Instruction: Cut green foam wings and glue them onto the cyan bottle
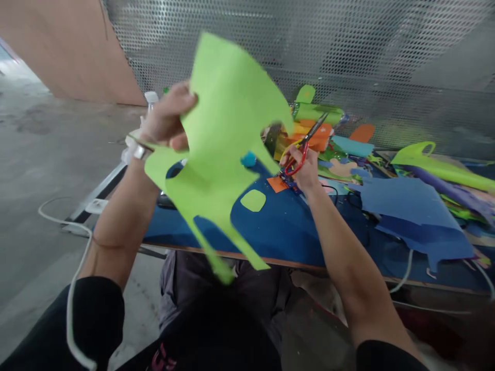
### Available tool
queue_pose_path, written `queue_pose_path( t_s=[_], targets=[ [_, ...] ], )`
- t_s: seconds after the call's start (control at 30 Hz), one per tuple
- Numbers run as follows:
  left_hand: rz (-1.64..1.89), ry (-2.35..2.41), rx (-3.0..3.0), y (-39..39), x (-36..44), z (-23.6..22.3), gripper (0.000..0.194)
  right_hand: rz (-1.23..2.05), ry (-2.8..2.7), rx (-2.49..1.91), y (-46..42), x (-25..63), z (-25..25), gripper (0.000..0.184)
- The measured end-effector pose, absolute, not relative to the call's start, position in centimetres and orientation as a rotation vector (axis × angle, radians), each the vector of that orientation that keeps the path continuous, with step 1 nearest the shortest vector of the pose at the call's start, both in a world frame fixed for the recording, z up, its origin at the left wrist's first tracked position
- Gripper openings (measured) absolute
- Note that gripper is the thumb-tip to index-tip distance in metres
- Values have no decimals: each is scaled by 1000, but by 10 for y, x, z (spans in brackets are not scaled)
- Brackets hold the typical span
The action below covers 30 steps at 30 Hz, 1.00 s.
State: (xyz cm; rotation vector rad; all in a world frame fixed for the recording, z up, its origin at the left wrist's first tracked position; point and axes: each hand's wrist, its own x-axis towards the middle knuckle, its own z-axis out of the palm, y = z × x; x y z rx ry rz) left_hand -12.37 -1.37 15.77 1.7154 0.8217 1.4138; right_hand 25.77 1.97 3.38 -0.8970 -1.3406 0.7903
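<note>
A large light-green sheet [224,103] with rounded pieces cut out of it hangs in the air over the table's near edge. My left hand [174,113] is closed on its left side, thumb in front. Its lower strips dangle above my lap, slightly blurred. In my right hand [303,167] is a pair of scissors [305,144] with red and yellow handles, the blades pointing up and away to the right. A small rounded green piece [253,201] lies on the blue table below the sheet. Near my right hand lies an orange scrap [277,184].
The blue tabletop [286,232] carries a heap of coloured scraps [317,134] at the back. Blue sheets [413,206] and more offcuts lie to the right. A perforated metal panel [348,46] stands behind. A white cable [77,268] runs by my left arm.
</note>
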Motion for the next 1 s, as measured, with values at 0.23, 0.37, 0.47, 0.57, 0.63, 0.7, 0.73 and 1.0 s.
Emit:
queue_pose_path(
  t_s=[0.23,0.37,0.47,0.57,0.63,0.7,0.73,1.0],
  targets=[
    [237,636,1729,-17,-86,101,69,1165,-1460,-823,-17,235,33,70],
    [155,664,1904,-1,-85,69,44,1343,-1516,-863,-35,212,17,79],
    [198,670,2096,5,-87,55,33,1345,-1592,-932,-41,198,7,73],
    [315,710,2256,7,-85,49,34,1254,-1613,-935,-44,192,0,72],
    [505,773,2311,8,-84,49,31,1163,-1559,-926,-42,191,-3,72],
    [742,814,2312,4,-85,57,48,1071,-1496,-927,-38,194,-7,71],
    [845,798,2294,0,-87,65,61,1031,-1459,-929,-35,195,-8,71],
    [162,391,2023,-90,-89,153,36,882,-1167,-902,-22,195,-15,66]
  ],
)
